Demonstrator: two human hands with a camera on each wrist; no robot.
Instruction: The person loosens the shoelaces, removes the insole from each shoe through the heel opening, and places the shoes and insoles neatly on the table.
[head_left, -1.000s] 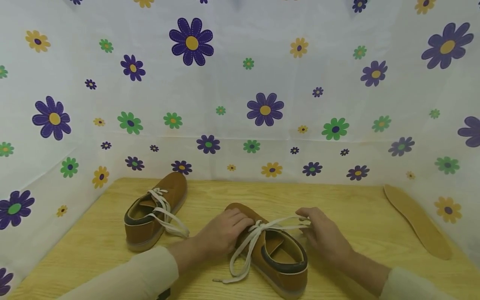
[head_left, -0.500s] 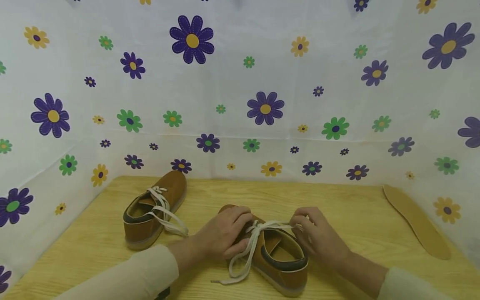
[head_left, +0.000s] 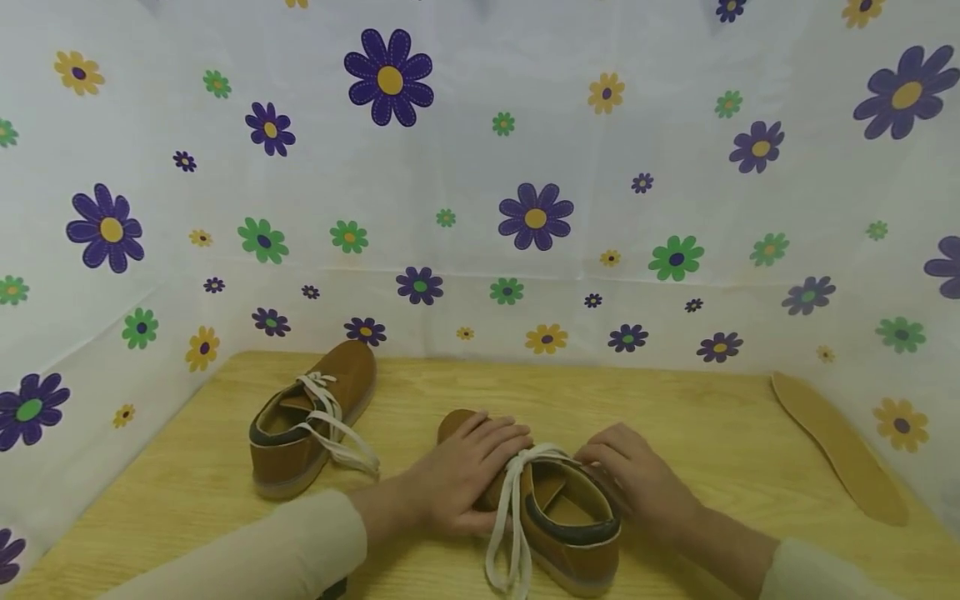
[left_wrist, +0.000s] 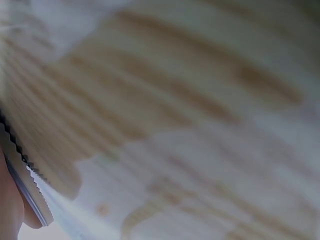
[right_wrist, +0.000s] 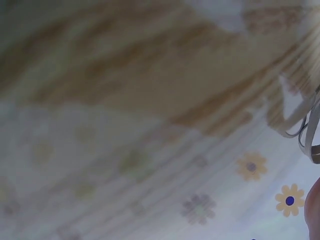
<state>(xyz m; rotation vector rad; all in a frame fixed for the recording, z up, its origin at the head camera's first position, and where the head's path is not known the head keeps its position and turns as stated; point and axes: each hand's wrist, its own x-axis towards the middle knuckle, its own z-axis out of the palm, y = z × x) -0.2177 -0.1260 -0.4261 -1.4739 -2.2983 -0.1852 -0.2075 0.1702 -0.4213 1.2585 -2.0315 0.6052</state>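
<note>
A brown lace-up shoe [head_left: 577,562] with a dark collar stands at the front middle, toe turned away to the left. My left hand [head_left: 461,479] lies across its front, fingers stretched over the upper and thumb on the near side. In the left wrist view, the ridged edge of the sole [left_wrist: 37,192] shows beside that hand. White shoelaces [head_left: 512,517] hang down the shoe's near side, and another stretch arcs right. My right hand [head_left: 641,475] has bent fingers at the collar's far side and pinches that stretch; its fingertips are partly hidden. Lace loops [right_wrist: 307,125] appear in the right wrist view.
A second brown shoe [head_left: 281,462], its white laces loose, stands at the left. A tan insole [head_left: 843,450] lies at the right edge of the wooden tabletop [head_left: 405,387]. A flowered white sheet [head_left: 457,150] encloses the back and sides.
My left hand has spread its fingers farther right over the shoe. The right hand has drawn in toward the collar. The near-side laces have swung right and hang lower.
</note>
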